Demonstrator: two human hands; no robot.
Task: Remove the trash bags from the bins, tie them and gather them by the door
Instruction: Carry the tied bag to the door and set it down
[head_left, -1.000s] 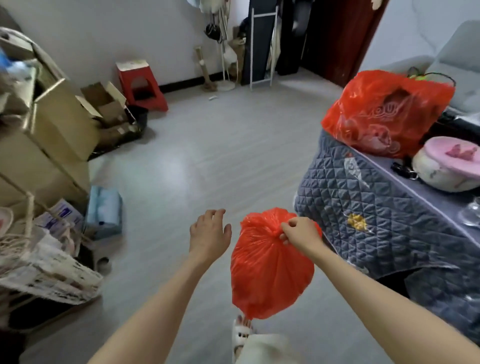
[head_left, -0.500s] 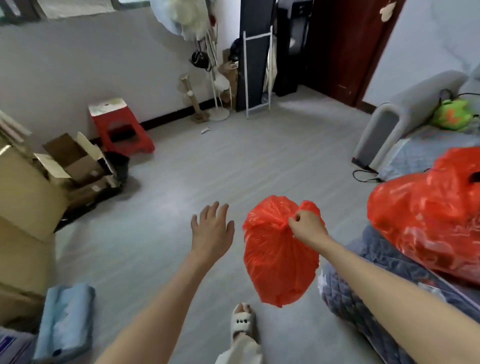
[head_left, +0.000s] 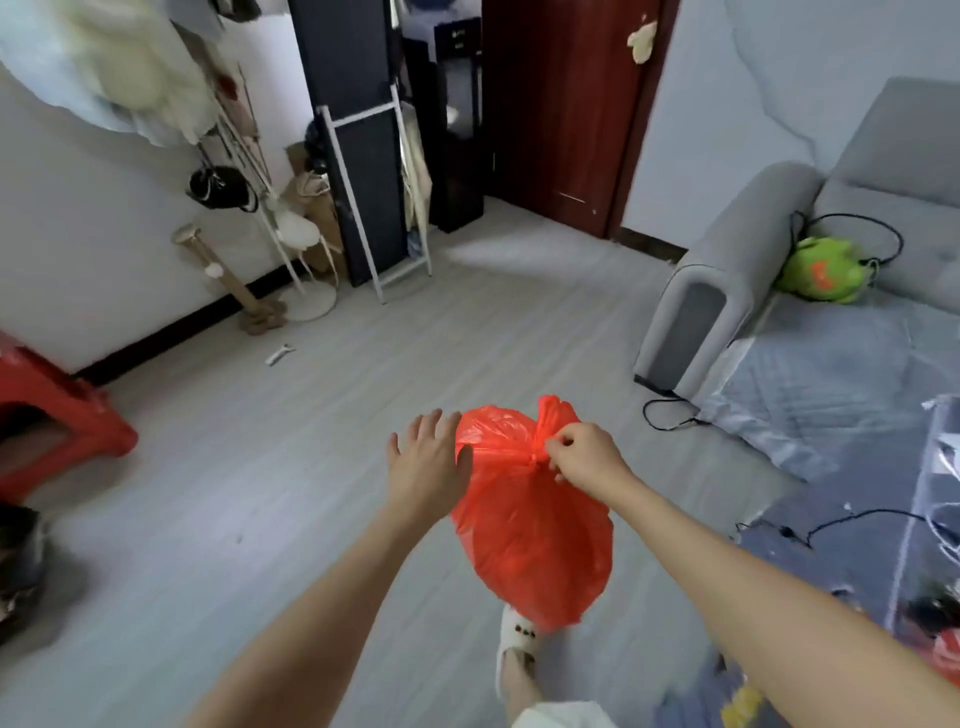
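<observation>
The right hand (head_left: 587, 457) pinches the knotted neck of a full red bag (head_left: 530, 525), which hangs above the grey floor (head_left: 311, 441); its contents are hidden. The left hand (head_left: 428, 467) is spread flat beside the bag. A dark red door (head_left: 561, 114) stands across the room, a grey sofa (head_left: 737, 270) near it.

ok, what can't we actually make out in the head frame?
- Red trash bag contents: hidden by its opaque plastic.
- Knot at the bag neck: covered by the right hand, so whether it is tied cannot be told.
- Left hand palm: faces away, contact with the bag unclear.
- Dark red door: top cut off by the frame edge.
</observation>
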